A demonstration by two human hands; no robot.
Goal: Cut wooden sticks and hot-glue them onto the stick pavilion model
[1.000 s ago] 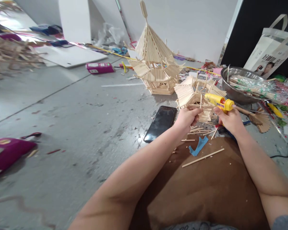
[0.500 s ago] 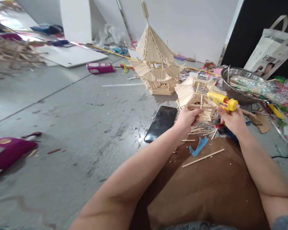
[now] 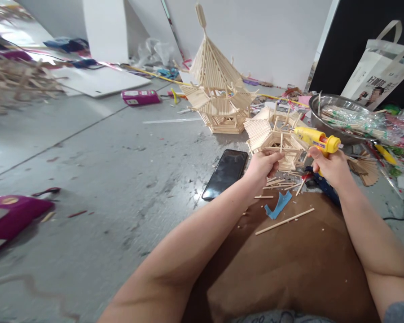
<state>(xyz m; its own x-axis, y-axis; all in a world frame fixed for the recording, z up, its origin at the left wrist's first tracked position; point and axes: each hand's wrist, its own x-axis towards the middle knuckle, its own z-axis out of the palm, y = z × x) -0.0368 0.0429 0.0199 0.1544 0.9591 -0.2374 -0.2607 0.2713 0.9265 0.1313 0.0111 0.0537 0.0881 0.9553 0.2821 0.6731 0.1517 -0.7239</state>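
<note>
My left hand [image 3: 263, 167] is closed in a pinch at the near side of a small pavilion model [image 3: 257, 130] built of thin wooden sticks. A short upright wooden stick [image 3: 282, 141] rises from its fingertips. In my right hand [image 3: 331, 166], fingers wrapped round the handle, is a yellow glue gun [image 3: 318, 138]. Its nozzle points left over the model's near right roof edge; whether it touches cannot be made out. Behind stands a taller stick pagoda [image 3: 218, 101] with a pointed roof.
A black phone [image 3: 225, 175] lies left of my left hand. Loose sticks [image 3: 284, 222] and blue tape [image 3: 278, 205] rest on brown cloth near me. At right are a metal bowl [image 3: 336, 130] of wrapped sticks and a tote bag [image 3: 377, 72]. Purple devices [image 3: 140, 97] lie leftward.
My right hand has drawn the glue gun slightly right, away from the upright stick. My left hand stays pinched at almost the same place.
</note>
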